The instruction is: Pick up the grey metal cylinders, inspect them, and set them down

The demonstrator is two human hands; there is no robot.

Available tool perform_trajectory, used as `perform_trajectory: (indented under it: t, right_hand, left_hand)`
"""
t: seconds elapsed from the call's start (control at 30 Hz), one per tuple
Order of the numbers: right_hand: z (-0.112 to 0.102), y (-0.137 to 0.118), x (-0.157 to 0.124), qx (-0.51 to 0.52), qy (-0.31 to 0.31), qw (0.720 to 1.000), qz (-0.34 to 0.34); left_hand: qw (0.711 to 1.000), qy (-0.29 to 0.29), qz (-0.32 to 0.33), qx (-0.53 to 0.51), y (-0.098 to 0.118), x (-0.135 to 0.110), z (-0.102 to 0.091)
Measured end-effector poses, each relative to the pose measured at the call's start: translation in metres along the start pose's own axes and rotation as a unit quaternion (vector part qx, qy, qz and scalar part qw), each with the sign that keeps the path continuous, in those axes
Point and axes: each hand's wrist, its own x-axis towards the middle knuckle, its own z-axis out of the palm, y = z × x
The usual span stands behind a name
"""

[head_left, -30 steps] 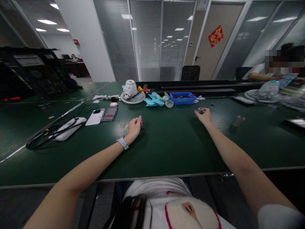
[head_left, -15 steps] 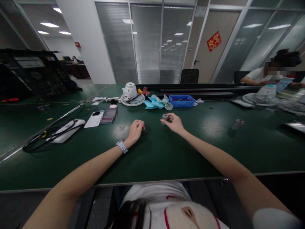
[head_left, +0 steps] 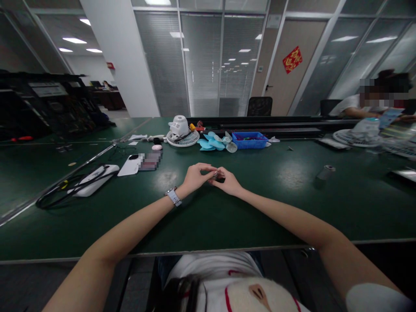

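Observation:
Both of my hands meet over the middle of the green table. My right hand grips a small grey cylindrical part, mostly hidden by fingers. My left hand, with a watch on its wrist, pinches the same part from the left side. A second grey cylinder lies on the table far to the right, out of reach of either hand.
At the back stand a white fan housing, light blue fan blades and a blue bin. A white phone and a white device with black cables lie left. Another person sits at the far right.
My right hand carried the small grey part from the right side of the table to the middle. My left hand lifted and closed its fingers onto the part.

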Motion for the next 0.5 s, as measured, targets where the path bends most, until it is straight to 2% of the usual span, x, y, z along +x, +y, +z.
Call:
perform_trajectory:
  t: [0.1,0.3,0.4,0.5]
  right_hand:
    - [0.0007,0.0002,-0.0005,-0.001,0.004,1.000,-0.004]
    - [0.0008,-0.0032,-0.0025,-0.008,0.008,1.000,0.011]
    - [0.0014,-0.0055,-0.0028,-0.003,0.012,1.000,0.011]
    - [0.0013,-0.0057,-0.0022,0.009,0.016,1.000,0.010]
  left_hand:
    - [1.000,-0.007,0.010,-0.019,0.0006,0.0027,0.0007]
    - [0.996,0.066,0.009,-0.060,0.0034,0.0015,0.0080]
    - [0.989,0.116,0.007,-0.091,0.0062,0.0029,0.0048]
    - [0.985,0.136,-0.010,-0.105,-0.0034,0.0023,-0.0017]
